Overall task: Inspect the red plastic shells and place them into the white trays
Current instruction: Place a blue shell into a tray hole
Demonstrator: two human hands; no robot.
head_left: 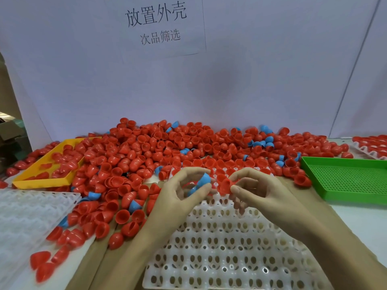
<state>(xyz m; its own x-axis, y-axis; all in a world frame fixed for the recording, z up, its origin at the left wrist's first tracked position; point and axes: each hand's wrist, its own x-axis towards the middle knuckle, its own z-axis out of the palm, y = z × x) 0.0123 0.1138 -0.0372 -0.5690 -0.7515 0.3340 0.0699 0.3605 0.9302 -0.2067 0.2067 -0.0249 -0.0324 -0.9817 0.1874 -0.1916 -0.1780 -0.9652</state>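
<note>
Left hand [184, 186] pinches a blue shell [202, 183]; right hand [254, 190] pinches a red shell [225, 186], both mid-frame over the white tray [219, 248]. Tray's far rows hold red shells, near pockets are empty. Pile of red shells [157, 151] covers the worktop behind, blue ones mixed in. Risk: blue shell ends up in the tray, or a loose fingertip grip drops the red one back into the pile, uninspected.

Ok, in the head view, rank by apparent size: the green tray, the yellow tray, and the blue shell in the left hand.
1 and 2. green tray and yellow tray: look alike, and both partly hidden or cropped, so unranked.
3. blue shell, clearly smallest.
</note>
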